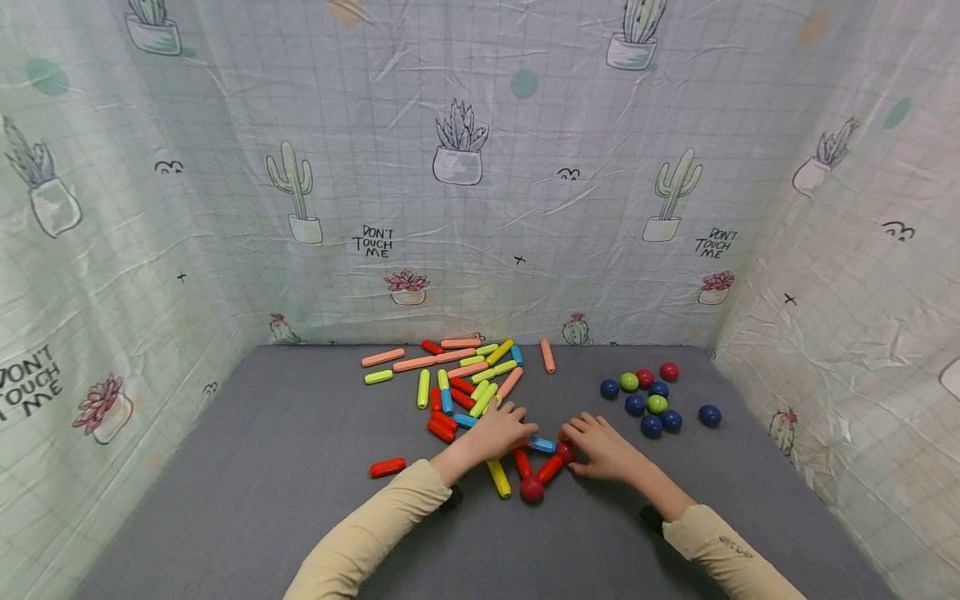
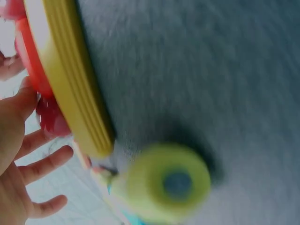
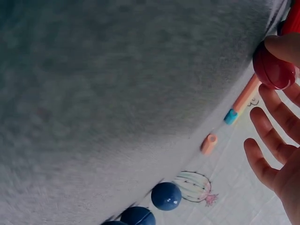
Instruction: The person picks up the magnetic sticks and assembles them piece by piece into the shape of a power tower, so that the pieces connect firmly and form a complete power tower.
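A triangle of sticks and balls lies on the grey table in front of me. Its near corner is a dark red ball (image 1: 532,489), joined by red sticks (image 1: 550,468), with a blue stick (image 1: 542,444) along the far side. My left hand (image 1: 495,433) grips the left corner's red ball (image 2: 50,117) between thumb and fingers; the hand hides it in the head view. The right corner's red ball (image 3: 273,68) is pinched by my right hand (image 1: 603,446), its other fingers spread. A yellow stick (image 1: 498,479) lies just beneath my left wrist.
Several orange, green, red and blue sticks (image 1: 423,388) are scattered beyond my left hand. One red stick (image 1: 387,467) lies apart at the left. Blue, green and red balls (image 1: 652,426) sit loose at the right. Printed cloth (image 1: 525,208) hangs behind the table.
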`<state>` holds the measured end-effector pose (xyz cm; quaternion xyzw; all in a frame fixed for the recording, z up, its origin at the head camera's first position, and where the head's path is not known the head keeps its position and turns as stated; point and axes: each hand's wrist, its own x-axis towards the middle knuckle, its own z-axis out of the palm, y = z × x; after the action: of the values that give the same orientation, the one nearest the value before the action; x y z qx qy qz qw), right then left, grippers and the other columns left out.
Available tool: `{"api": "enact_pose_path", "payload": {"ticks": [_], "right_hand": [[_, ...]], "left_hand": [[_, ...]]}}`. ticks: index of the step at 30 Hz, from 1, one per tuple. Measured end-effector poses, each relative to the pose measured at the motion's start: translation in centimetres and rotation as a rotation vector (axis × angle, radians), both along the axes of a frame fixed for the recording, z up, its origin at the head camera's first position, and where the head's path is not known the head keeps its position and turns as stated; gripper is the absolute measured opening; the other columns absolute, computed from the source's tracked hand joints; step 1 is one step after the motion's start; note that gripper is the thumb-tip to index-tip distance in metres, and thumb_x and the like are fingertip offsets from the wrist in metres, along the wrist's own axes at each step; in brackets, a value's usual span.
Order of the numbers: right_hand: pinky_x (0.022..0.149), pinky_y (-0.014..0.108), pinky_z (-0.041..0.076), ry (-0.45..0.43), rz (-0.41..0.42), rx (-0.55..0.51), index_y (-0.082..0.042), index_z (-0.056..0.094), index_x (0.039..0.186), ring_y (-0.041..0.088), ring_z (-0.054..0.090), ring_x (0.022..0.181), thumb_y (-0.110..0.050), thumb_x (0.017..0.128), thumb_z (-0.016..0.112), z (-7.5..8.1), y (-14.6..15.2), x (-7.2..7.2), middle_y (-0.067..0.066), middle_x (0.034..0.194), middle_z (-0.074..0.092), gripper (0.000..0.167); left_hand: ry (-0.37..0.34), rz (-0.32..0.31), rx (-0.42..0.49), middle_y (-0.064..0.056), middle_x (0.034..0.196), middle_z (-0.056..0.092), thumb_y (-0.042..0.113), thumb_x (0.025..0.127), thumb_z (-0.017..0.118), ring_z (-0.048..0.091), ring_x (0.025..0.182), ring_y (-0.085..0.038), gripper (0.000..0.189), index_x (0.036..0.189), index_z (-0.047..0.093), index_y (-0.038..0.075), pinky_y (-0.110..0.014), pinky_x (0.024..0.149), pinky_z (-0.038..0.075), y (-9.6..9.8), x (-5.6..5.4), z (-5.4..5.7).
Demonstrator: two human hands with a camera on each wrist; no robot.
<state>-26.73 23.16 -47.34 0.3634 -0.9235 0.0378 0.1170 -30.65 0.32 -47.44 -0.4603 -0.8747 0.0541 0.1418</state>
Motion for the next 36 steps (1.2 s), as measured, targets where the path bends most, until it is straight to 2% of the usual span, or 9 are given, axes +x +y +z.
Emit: {"api": "enact_pose_path", "payload": {"ticks": [4,8,10,15,19,22,25,29,36], "right_hand": [[0.071,0.034,0.039,0.006,-0.005,0.008,-0.019,0.055,0.098,0.015,0.046,0.086,-0.030,0.069,0.073,-0.1,0.3,-0.1,-0.004,0.093,0.056,0.036],[0.072,0.035,0.039,0.002,-0.011,0.012,-0.020,0.055,0.098,0.015,0.046,0.086,-0.030,0.069,0.074,0.0,0.4,-0.2,-0.004,0.094,0.057,0.036],[0.073,0.035,0.039,-0.009,-0.013,0.009,-0.020,0.056,0.098,0.015,0.046,0.087,-0.030,0.069,0.074,0.1,0.3,-0.2,-0.004,0.093,0.057,0.036],[0.073,0.035,0.039,-0.031,-0.018,-0.004,-0.019,0.056,0.099,0.016,0.047,0.088,-0.030,0.069,0.074,0.3,0.4,-0.1,-0.004,0.093,0.058,0.036],[0.073,0.035,0.038,-0.049,-0.032,-0.003,-0.018,0.056,0.100,0.016,0.047,0.089,-0.030,0.070,0.073,0.5,0.4,0.0,-0.003,0.094,0.058,0.037],[0.074,0.036,0.039,-0.060,-0.036,-0.004,-0.018,0.056,0.100,0.016,0.047,0.089,-0.031,0.070,0.073,0.6,0.4,0.0,-0.003,0.095,0.058,0.037],[0.074,0.036,0.039,-0.066,-0.039,-0.010,-0.019,0.056,0.100,0.017,0.047,0.090,-0.030,0.070,0.073,0.6,0.4,-0.1,-0.003,0.095,0.059,0.036],[0.073,0.036,0.039,-0.060,-0.047,-0.017,-0.019,0.056,0.098,0.016,0.048,0.088,-0.029,0.069,0.075,0.5,0.5,-0.1,-0.003,0.094,0.059,0.036],[0.072,0.035,0.038,-0.076,-0.050,-0.022,-0.019,0.055,0.096,0.017,0.048,0.087,-0.028,0.069,0.074,0.2,0.3,0.0,-0.004,0.091,0.058,0.034]], "left_hand": [[-0.041,-0.008,0.033,0.001,0.092,0.057,0.036,0.090,0.046,0.052,0.084,-0.019,0.021,0.103,0.061,0.027,-0.048,0.082,0.044,-1.4,-0.1,0.5],[-0.105,0.002,0.052,0.000,0.096,0.058,0.031,0.090,0.049,0.051,0.086,-0.019,0.024,0.112,0.059,0.026,-0.046,0.081,0.043,-3.0,0.2,1.2],[-0.109,0.013,0.051,0.000,0.096,0.058,0.028,0.090,0.052,0.050,0.085,-0.019,0.024,0.112,0.059,0.025,-0.041,0.076,0.042,-4.0,0.4,1.4],[-0.055,0.033,0.051,-0.001,0.094,0.058,0.024,0.088,0.055,0.050,0.082,-0.018,0.019,0.106,0.063,0.023,-0.038,0.071,0.040,-6.7,0.3,1.6],[-0.025,0.051,0.099,-0.001,0.088,0.057,0.020,0.087,0.057,0.048,0.076,-0.018,0.014,0.098,0.065,0.021,-0.037,0.068,0.039,-9.3,-0.1,1.6],[-0.006,0.070,0.118,-0.001,0.081,0.055,0.020,0.086,0.058,0.045,0.069,-0.017,0.009,0.091,0.065,0.021,-0.032,0.062,0.030,-11.2,-0.5,1.3],[0.014,0.087,0.101,0.001,0.077,0.054,0.021,0.084,0.060,0.043,0.066,-0.015,0.009,0.090,0.066,0.022,-0.028,0.059,0.022,-12.7,-0.6,0.9],[0.046,0.081,0.065,0.001,0.079,0.055,0.023,0.082,0.063,0.043,0.067,-0.015,0.014,0.096,0.065,0.023,-0.026,0.059,0.021,-13.6,-0.6,0.3],[0.087,0.070,-0.036,0.000,0.090,0.057,0.028,0.080,0.064,0.051,0.081,-0.021,0.024,0.104,0.062,0.028,-0.036,0.065,0.035,-13.4,-0.3,-0.3]]}}
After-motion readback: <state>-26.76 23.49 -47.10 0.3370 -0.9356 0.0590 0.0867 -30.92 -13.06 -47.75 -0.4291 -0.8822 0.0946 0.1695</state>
